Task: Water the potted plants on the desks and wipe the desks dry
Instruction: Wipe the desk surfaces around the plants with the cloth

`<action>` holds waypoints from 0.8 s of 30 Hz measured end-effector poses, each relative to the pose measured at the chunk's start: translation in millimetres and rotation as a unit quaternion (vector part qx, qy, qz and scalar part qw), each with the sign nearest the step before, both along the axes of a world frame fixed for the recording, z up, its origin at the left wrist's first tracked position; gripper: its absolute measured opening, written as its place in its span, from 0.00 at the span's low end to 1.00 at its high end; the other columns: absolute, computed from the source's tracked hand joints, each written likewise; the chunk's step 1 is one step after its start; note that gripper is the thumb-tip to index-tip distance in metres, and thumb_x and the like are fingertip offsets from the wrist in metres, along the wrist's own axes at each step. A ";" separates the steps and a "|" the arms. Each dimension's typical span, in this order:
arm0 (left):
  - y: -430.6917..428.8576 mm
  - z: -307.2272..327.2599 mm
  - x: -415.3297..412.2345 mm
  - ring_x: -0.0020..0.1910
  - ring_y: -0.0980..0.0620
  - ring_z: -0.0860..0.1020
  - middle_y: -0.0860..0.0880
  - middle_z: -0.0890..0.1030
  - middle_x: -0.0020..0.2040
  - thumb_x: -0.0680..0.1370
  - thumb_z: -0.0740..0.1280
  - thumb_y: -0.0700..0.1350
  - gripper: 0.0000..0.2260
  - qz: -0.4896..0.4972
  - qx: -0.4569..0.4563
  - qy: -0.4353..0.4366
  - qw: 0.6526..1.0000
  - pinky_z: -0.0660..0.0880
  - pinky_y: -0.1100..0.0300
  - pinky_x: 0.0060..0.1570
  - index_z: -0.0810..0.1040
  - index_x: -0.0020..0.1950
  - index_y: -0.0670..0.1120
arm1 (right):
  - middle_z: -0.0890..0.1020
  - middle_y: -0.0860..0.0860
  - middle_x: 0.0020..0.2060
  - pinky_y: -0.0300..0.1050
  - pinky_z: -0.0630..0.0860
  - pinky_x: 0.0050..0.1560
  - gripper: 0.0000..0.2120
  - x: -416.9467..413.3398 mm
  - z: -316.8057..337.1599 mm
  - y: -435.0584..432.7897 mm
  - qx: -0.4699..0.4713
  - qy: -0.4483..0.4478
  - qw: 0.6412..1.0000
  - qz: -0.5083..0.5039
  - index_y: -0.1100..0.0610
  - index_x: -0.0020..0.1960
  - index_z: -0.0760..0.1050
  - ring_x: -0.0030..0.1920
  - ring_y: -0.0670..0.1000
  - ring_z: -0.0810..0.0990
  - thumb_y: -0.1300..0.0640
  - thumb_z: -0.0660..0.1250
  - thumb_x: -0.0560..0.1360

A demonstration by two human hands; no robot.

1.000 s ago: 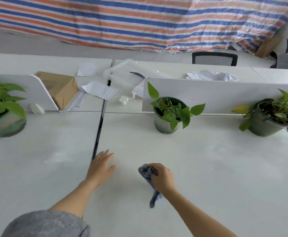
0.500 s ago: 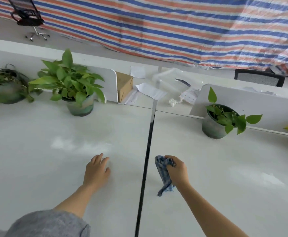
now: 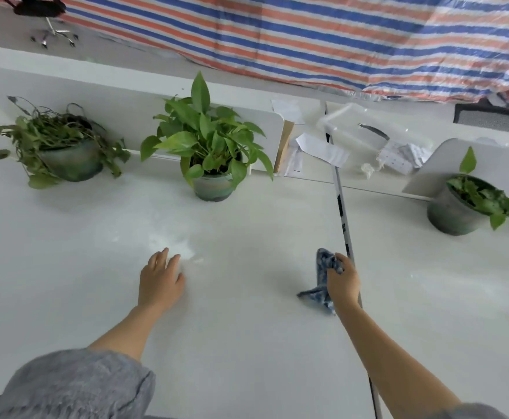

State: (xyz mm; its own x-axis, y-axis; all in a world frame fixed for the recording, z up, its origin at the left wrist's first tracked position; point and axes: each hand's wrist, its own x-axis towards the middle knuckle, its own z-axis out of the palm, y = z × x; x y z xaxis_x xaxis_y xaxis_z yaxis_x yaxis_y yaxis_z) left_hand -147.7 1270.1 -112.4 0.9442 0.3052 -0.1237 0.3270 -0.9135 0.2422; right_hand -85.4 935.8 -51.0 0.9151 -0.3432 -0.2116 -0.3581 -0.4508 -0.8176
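Note:
Three potted plants stand along the back of the white desks: a wilted one [image 3: 65, 152] at the left, a leafy green one [image 3: 211, 152] in the middle, and a third [image 3: 465, 207] at the right on the neighbouring desk. My right hand [image 3: 342, 279] grips a crumpled blue cloth [image 3: 321, 282] on the left desk [image 3: 247, 343], just beside the dark seam [image 3: 345, 228] between the desks. My left hand [image 3: 159, 279] rests flat on the desk with its fingers straight, right below a pale wet-looking patch [image 3: 174, 246].
White partition panels [image 3: 265, 128] stand behind the pots. Beyond them lie a cardboard box [image 3: 283, 146], loose papers [image 3: 319, 149], a clear plastic container [image 3: 362, 128] and crumpled tissue. A striped tarp hangs at the back, with office chairs [image 3: 40, 13] by it.
The view has swung left, bringing the two left pots into sight. Both hands moved left: the cloth crossed the seam onto the left desk, and my left hand slid further left.

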 end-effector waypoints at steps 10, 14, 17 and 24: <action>85.7 -15.2 6.9 0.72 0.38 0.62 0.38 0.67 0.71 0.77 0.59 0.48 0.20 0.092 0.023 0.018 0.995 0.63 0.44 0.67 0.69 0.68 0.41 | 0.69 0.57 0.67 0.49 0.66 0.59 0.25 27.5 -37.7 85.8 -0.204 0.083 0.974 0.050 0.53 0.70 0.63 0.60 0.63 0.68 0.67 0.55 0.75; 84.7 -21.4 11.7 0.75 0.43 0.55 0.42 0.60 0.75 0.78 0.56 0.51 0.22 0.102 0.007 0.035 0.994 0.55 0.48 0.72 0.63 0.72 0.46 | 0.72 0.52 0.65 0.43 0.66 0.58 0.27 15.9 -45.3 189.0 -0.177 0.042 0.929 0.323 0.49 0.68 0.68 0.60 0.58 0.70 0.69 0.56 0.72; 84.7 -22.8 11.6 0.74 0.43 0.58 0.42 0.62 0.74 0.77 0.56 0.51 0.23 0.099 0.015 0.035 0.994 0.58 0.48 0.71 0.64 0.71 0.45 | 0.79 0.52 0.58 0.42 0.72 0.55 0.24 37.8 -35.8 225.3 -0.052 0.039 0.933 0.355 0.53 0.59 0.77 0.59 0.55 0.76 0.70 0.59 0.68; 86.0 -28.6 13.6 0.72 0.42 0.64 0.42 0.67 0.72 0.71 0.45 0.57 0.32 0.115 0.029 0.056 0.991 0.63 0.46 0.67 0.69 0.69 0.46 | 0.80 0.57 0.48 0.45 0.69 0.42 0.14 162.8 -16.6 186.2 -0.076 -0.012 0.995 0.067 0.61 0.55 0.75 0.48 0.58 0.77 0.65 0.60 0.72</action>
